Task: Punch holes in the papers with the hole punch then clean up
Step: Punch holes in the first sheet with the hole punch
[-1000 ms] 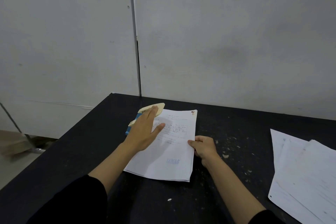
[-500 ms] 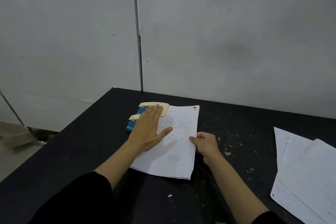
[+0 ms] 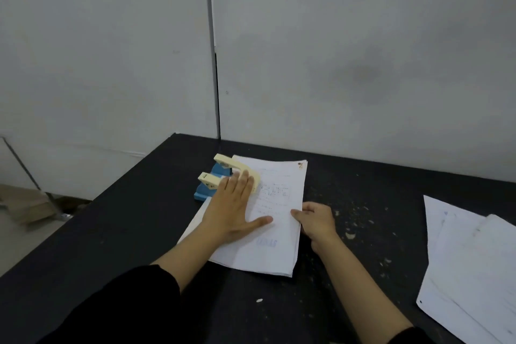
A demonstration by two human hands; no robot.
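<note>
A stack of white printed papers (image 3: 275, 237) lies on the black table (image 3: 125, 232), its left edge slid into a hole punch (image 3: 220, 176) with a cream lever and blue base. My left hand (image 3: 233, 204) lies flat with straight fingers, fingertips on the cream lever and palm over the papers. My right hand (image 3: 317, 220) pinches the right edge of the stack, thumb on top.
A second loose pile of white sheets (image 3: 472, 268) lies at the table's right edge. Small paper scraps (image 3: 349, 234) are scattered on the table right of the stack. A grey wall (image 3: 335, 64) stands right behind the table; the floor drops off at left.
The cream lever now stands raised higher off the blue base. My left hand has slid slightly back along the lever toward the papers. The right hand keeps its hold on the stack's edge.
</note>
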